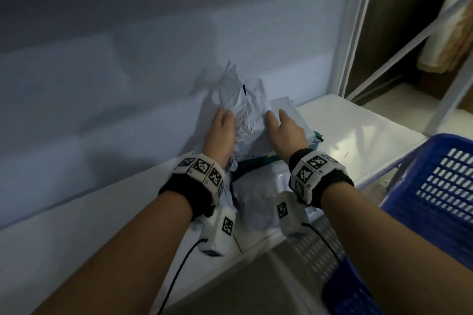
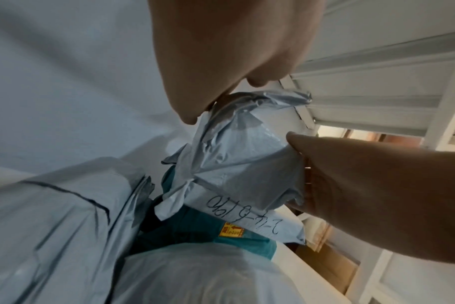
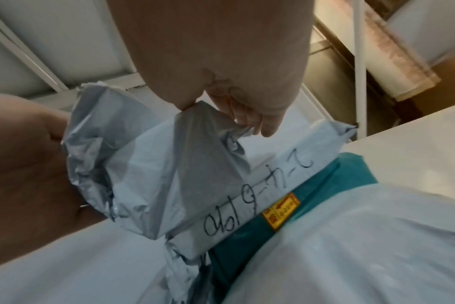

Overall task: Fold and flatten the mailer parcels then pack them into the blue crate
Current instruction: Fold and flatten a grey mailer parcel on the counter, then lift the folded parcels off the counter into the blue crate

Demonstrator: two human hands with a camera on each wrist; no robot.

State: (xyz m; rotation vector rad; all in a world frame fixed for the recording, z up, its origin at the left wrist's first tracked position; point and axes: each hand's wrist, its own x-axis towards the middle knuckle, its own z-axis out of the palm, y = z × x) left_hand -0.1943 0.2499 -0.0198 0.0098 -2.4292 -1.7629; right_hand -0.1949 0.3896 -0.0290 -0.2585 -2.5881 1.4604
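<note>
A crumpled grey mailer [image 1: 240, 102] stands on top of a pile of parcels against the wall. My left hand [image 1: 225, 114] holds its left side, with the thumb and fingers closed on its upper edge [image 2: 221, 100]. My right hand [image 1: 272, 115] holds its right side and pinches a grey flap [image 3: 203, 131] between thumb and fingers. Under the mailer lies a white parcel [image 3: 260, 185] with handwritten numbers, and below that a teal parcel [image 3: 325, 195]. The blue crate [image 1: 432, 186] stands at the right, away from both hands.
More pale mailers [image 1: 256, 199] lie in the pile between my wrists. The pile rests on a white shelf top [image 1: 345, 125] that runs along the wall [image 1: 102, 84] on the left. A white metal rack frame [image 1: 358, 33] rises behind the shelf on the right.
</note>
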